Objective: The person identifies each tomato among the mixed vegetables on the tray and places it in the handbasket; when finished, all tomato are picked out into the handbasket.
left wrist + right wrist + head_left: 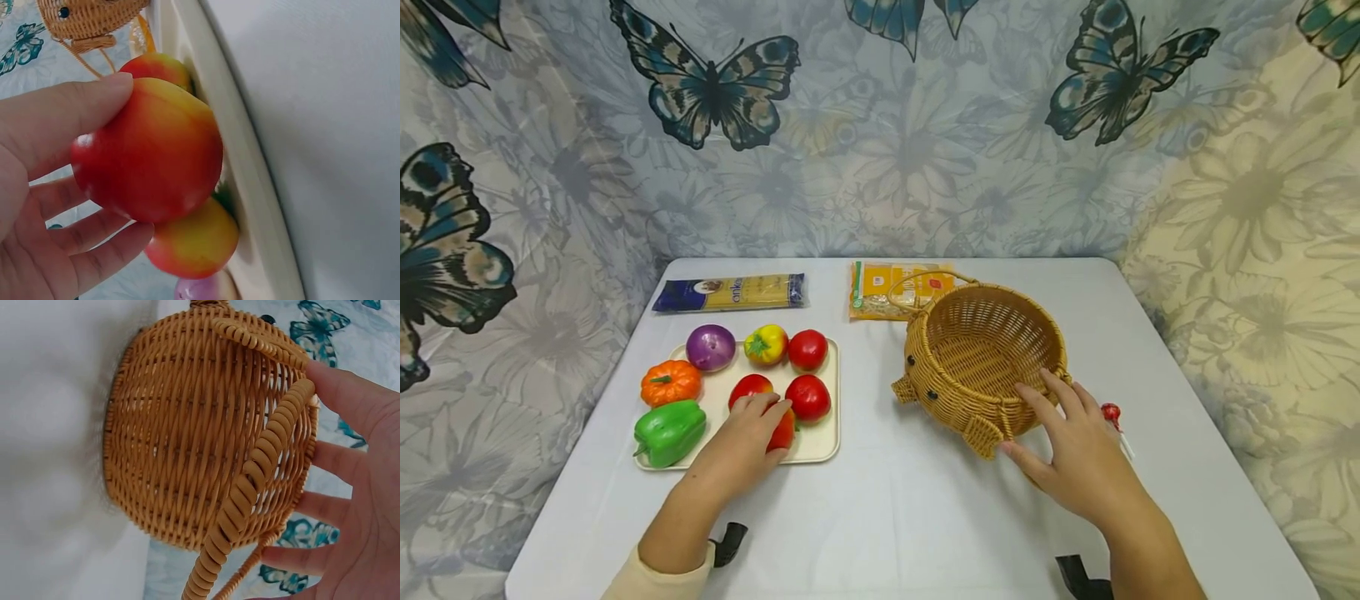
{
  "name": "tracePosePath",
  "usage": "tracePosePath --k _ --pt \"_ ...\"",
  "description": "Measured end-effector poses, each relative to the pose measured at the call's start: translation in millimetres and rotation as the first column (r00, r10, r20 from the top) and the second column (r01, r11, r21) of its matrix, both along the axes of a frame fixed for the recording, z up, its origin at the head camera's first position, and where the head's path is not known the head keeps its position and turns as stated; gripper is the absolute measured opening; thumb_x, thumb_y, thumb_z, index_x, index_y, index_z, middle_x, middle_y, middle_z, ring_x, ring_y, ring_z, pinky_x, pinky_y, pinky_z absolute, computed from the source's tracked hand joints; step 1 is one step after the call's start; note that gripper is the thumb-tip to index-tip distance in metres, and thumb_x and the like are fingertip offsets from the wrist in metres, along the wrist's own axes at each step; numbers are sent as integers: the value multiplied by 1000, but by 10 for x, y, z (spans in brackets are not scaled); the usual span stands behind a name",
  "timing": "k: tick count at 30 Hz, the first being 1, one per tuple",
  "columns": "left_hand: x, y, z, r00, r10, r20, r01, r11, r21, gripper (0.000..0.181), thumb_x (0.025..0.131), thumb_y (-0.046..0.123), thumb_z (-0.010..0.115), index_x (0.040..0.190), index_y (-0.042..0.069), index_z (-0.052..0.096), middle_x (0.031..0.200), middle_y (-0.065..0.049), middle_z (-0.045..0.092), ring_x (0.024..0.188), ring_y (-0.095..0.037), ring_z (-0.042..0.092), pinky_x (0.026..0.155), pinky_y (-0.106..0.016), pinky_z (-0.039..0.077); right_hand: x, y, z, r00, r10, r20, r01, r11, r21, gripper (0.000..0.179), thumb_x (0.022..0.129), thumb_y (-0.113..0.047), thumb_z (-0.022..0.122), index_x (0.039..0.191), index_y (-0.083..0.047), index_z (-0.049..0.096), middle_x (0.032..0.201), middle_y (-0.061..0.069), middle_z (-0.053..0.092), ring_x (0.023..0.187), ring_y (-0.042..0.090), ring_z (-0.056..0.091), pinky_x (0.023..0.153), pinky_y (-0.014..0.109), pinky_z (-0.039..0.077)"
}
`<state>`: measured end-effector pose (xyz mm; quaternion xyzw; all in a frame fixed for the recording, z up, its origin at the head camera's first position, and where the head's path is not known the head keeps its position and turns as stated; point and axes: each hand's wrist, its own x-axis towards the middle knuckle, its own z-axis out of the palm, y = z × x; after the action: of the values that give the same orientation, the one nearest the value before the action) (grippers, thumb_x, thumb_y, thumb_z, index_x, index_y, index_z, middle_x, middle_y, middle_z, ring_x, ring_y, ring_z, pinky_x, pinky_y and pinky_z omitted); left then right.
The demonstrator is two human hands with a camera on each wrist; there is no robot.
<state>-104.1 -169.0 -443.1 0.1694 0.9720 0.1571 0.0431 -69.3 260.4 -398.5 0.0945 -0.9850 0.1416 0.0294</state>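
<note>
My left hand (748,437) reaches over the cream tray (826,450) and grips a red-and-yellow round fruit (150,153) between thumb and fingers. Two similar fruits, one of them red and yellow (197,240), lie close behind it in the left wrist view. Red tomatoes (809,397) sit beside the hand on the tray. On the right, a wicker basket (940,408) with an animal face stands tilted toward the left. My right hand (1082,458) holds its near right rim, thumb by the coiled handle (250,478), fingertips at the rim's inner side.
Also on the tray are a purple onion (711,347), a yellow pepper (766,344), an orange pumpkin (671,383) and a green pepper (670,433). Behind lie a spaghetti pack (730,293) and a yellow packet (880,292). A red lollipop (1111,412) lies right of the basket.
</note>
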Motion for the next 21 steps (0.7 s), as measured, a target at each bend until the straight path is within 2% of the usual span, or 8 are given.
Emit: tracePosePath --k 12,21 --pt "70 4 184 999 -24 -31 25 999 24 67 85 25 84 144 8 57 142 -11 54 132 -34 48 105 -51 52 4 41 -33 999 -3 -33 3 1000 -8 77 89 -56 73 152 -22 46 162 19 31 141 60 28 87 90 33" --pt "10 70 352 996 -81 -30 83 992 94 69 86 29 84 147 11 55 146 -9 52 135 -32 46 103 -51 53 9 84 -88 999 21 -36 -23 998 -62 76 90 -53 74 153 -23 46 163 16 28 141 62 26 90 90 29"
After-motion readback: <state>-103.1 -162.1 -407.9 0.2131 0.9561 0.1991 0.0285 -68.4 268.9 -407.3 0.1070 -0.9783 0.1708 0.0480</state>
